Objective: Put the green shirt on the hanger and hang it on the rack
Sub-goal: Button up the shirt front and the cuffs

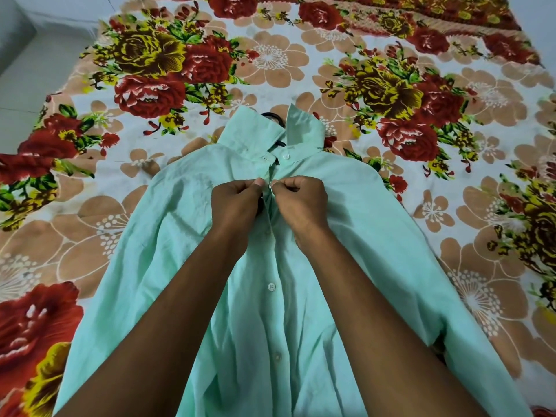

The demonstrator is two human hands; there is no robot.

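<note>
- The green shirt (301,296) is lying front-up on the bed, spread over a floral bedsheet (150,70), with its collar pointing away from the person and its sleeves trailing down both sides.
- The black hanger (273,117) is already sitting inside the shirt; only its hook is peeking out above the collar (304,127), and a sliver of dark neck is showing in the collar opening.
- The left hand (237,203) is pinching the left edge of the placket, fingers curled tight around the cloth.
- The right hand (301,203) is gripping the opposite edge in the same curled pinch, the two hands nearly touching at the centre of the chest.
- They are probably working a button through its hole just below the collar, so that the shirt is not slipping off the hanger once lifted.
- A white button (271,286) lower down is looking unfastened, and the top button (285,155) near the collar is visible too; whether that one is done up is hard to tell.
- The button being handled is hiding behind the fingers.
- The hanger's shoulders are lying under the fabric, so their seating cannot be checked.
- The rack is not appearing in view, and the shirt hem is running off the bottom edge.
</note>
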